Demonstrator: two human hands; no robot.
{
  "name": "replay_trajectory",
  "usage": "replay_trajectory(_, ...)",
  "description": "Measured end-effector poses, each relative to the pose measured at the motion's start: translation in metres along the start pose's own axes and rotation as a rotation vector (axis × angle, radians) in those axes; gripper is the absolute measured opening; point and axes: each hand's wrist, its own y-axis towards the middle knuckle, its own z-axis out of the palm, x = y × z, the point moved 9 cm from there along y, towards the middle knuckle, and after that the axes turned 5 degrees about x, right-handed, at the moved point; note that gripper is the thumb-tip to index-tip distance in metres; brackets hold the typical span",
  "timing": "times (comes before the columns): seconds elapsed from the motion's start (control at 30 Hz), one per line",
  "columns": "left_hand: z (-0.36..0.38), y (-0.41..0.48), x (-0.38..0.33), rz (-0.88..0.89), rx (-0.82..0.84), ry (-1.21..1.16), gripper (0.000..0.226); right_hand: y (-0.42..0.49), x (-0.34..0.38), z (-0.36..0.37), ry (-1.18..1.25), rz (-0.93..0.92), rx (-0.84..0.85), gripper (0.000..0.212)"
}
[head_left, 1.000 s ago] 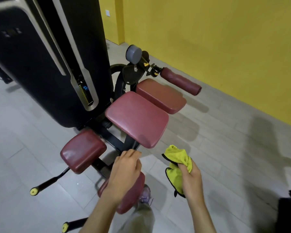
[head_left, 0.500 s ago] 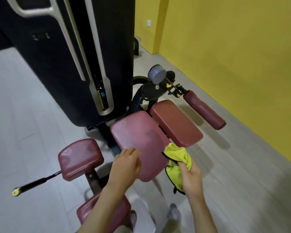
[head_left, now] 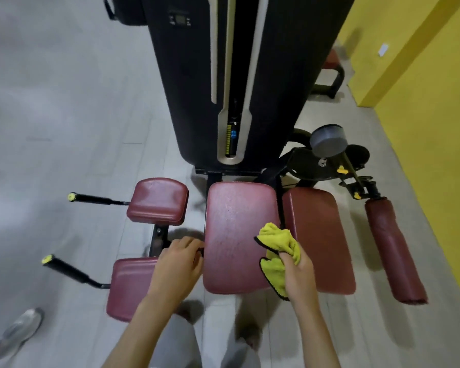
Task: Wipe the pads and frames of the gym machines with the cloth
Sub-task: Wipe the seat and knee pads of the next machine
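No text can be read here. The small display panel (head_left: 180, 19) on the black weight tower (head_left: 186, 88) is blurred. Its yellow scale strip (head_left: 229, 140) bears marks too small to read.

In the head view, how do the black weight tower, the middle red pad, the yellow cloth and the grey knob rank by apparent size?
1. black weight tower
2. middle red pad
3. yellow cloth, bunched and nearer the camera
4. grey knob

The pale tiled floor (head_left: 64, 102) carries the black gym machine (head_left: 223, 75). A grey shoe (head_left: 21, 328) stands on it at lower left.
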Motion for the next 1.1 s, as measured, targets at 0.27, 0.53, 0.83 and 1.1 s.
replay_trajectory(0.27, 0.003, -0.018, 0.047, -0.206, -0.013, -0.017, 0.025, 0.044, -0.039, 0.028, -0.237, 0.051, 0.120, 0.032)
replay_trajectory(0.53, 0.029, -0.007, 0.106, -0.259, 0.004, -0.098, 0.021, 0.060, -0.079, 0.070, -0.434, 0.121, 0.077, 0.047)
replay_trajectory(0.83, 0.076, 0.026, 0.162, -0.349, 0.024, -0.162, 0.018, 0.143, -0.103, 0.126, -0.446, 0.053, 0.193, 0.054)
replay_trajectory(1.1, 0.152, 0.068, 0.203, -0.449, 0.077, -0.204, 0.024, 0.208, -0.291, 0.153, -1.554, -0.217, 0.956, 0.072)
